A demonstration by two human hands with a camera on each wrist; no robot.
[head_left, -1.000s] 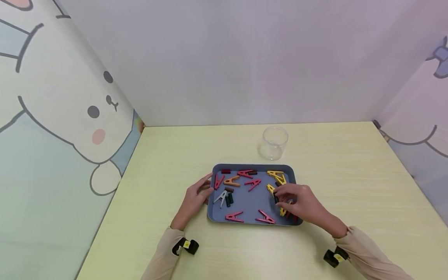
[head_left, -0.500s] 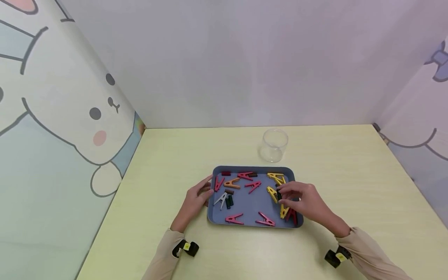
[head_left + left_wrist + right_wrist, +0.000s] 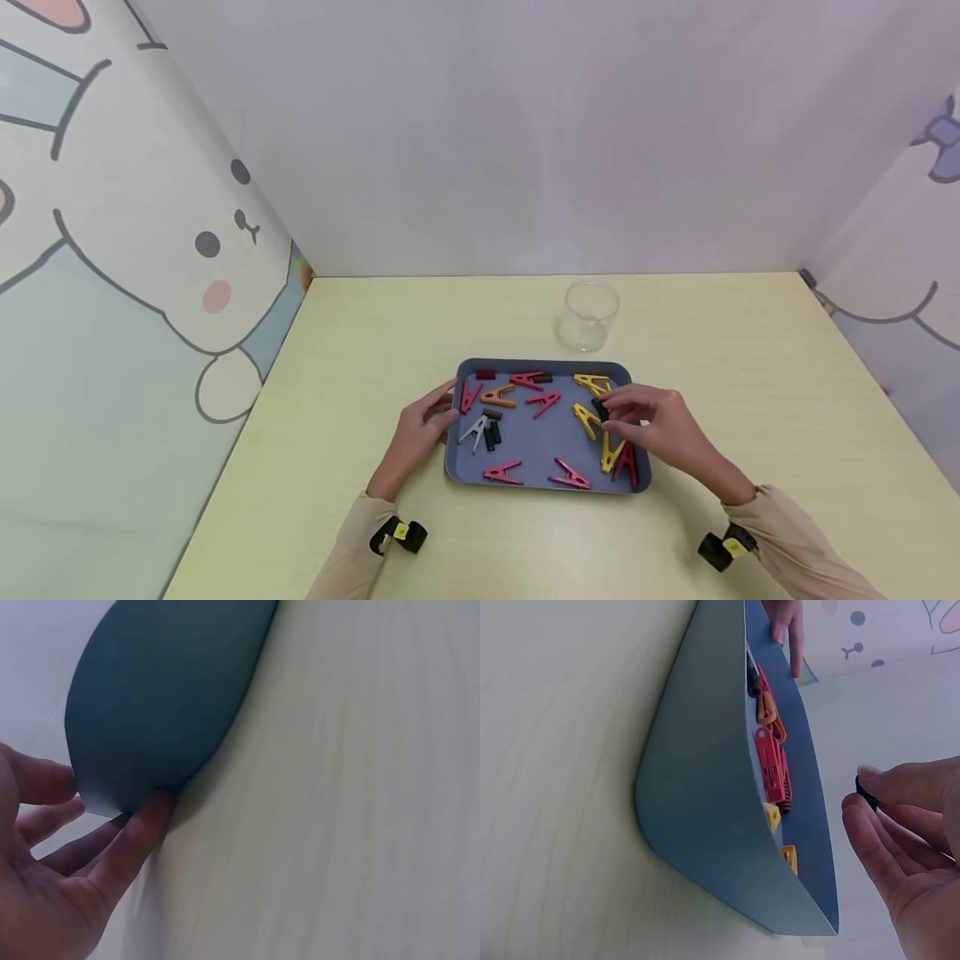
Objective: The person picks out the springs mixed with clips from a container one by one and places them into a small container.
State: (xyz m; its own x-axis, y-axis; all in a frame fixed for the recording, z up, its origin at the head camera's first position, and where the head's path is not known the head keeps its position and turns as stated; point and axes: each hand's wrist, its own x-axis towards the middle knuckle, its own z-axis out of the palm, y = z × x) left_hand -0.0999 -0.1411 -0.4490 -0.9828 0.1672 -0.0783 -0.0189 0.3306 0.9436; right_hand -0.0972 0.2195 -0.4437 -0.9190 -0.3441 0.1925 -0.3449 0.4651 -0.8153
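A grey-blue tray (image 3: 540, 446) on the table holds several clothespins and small ridged pieces. My left hand (image 3: 412, 429) grips its left end, with the thumb at the rim and fingers against the outside in the left wrist view. Over the tray's right side my right hand (image 3: 663, 425) pinches a small black ridged piece (image 3: 865, 793) between thumb and fingertips, raised above the rim in the right wrist view. Yellow clothespins (image 3: 611, 454) and a dark red clothespin (image 3: 626, 467) lie near that hand. Pink clothespins (image 3: 572, 475), an orange clothespin (image 3: 497, 396) and a white clothespin (image 3: 476, 430) lie elsewhere inside.
A clear round cup (image 3: 591, 317) stands behind the tray. Dark green ridged pieces (image 3: 492, 435) and a dark red piece (image 3: 485, 375) lie at the tray's left. Pale walls stand behind and beside the wooden table (image 3: 360, 333).
My right hand, pinching the black ridged piece, has moved slightly right and away from me, uncovering the yellow and dark red clothespins. My left hand keeps its hold on the tray.
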